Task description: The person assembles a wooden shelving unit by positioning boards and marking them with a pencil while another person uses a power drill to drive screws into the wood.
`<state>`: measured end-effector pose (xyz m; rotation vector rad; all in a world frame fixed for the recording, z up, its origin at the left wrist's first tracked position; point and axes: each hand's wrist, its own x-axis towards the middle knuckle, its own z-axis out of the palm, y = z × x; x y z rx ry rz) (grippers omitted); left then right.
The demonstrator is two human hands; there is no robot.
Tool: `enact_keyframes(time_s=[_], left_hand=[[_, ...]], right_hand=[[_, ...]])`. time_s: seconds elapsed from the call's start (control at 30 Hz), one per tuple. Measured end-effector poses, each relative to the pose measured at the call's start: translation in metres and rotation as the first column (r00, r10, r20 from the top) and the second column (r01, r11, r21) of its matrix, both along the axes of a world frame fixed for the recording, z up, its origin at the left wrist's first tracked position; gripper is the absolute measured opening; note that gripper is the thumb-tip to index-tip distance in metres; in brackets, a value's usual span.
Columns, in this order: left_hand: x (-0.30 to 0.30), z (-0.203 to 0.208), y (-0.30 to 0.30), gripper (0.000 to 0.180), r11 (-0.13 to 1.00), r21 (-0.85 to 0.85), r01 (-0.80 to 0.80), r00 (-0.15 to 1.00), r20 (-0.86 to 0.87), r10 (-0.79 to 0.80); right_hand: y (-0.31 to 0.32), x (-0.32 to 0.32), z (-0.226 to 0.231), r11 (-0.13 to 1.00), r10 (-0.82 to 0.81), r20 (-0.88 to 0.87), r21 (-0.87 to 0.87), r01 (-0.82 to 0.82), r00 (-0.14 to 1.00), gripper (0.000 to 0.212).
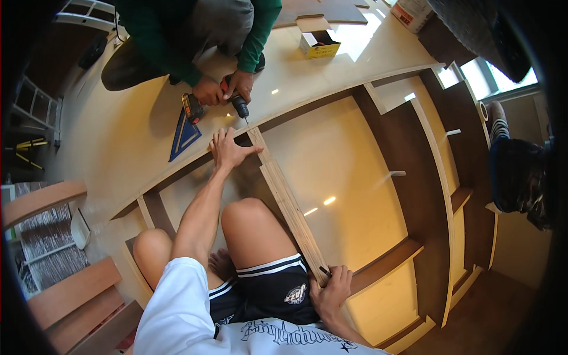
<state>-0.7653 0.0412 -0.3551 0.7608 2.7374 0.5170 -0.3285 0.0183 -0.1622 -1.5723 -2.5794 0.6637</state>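
My left hand point(229, 151) grips the far rail point(195, 163) of a wooden frame, its fingers over the edge. The thumb stretches to the end of a plywood-edged divider board point(290, 207) that runs toward me. By the board's near end, beside my thigh, my right hand point(332, 291) is closed round a black pen point(325, 271) and rests against the board. Across the rail a co-worker in green sleeves holds a cordless drill point(238, 105) in both hands. Its bit points down at the rail, near the divider's end; whether it touches I cannot tell.
A blue triangular square point(184, 137) lies beside the drill's battery. Beyond stands an open yellow screw box point(319, 44). More dark frame boards point(390, 154) extend to the right, and another person's foot point(498, 118) is at the far right. Curved wooden pieces point(44, 201) lie left.
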Motion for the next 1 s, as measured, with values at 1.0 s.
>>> enact_keyframes(time_s=[1.0], left_hand=[[0.001, 0.017, -0.004, 0.117, 0.998, -0.021, -0.065, 0.997, 0.05, 0.066]], right_hand=[[-0.006, 0.009, -0.004, 1.0, 0.025, 0.01, -0.016, -0.025, 1.0, 0.05]])
